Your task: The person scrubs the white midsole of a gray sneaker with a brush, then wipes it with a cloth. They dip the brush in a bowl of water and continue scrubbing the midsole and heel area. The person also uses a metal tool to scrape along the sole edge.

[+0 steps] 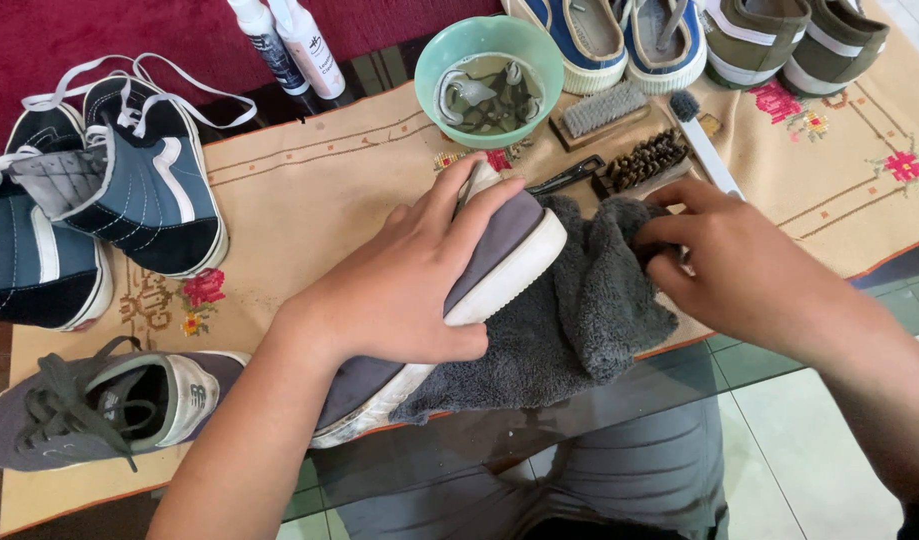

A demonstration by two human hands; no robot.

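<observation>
Seen from the head camera, the left hand [404, 285] is clamped over a grey canvas sneaker with a white rubber sole [499, 262] at the middle of the frame, fingers spread across its upper and thumb under the sole edge. The sneaker lies tipped on its side, its long axis running from lower left to upper right, one end (toe or heel, I cannot tell) pointing toward the teal plastic bowl of murky water [489, 75] at the top centre. The right hand [724, 250] pinches a dark grey terry cloth [579, 320] bunched just beside and under the sneaker. All rest on a beige embroidered runner [309, 190] over the glass tabletop [779, 380]. Wooden brushes [619, 135] lie near the bowl; a blue high-top pair [109, 200] sits at the left.
</observation>
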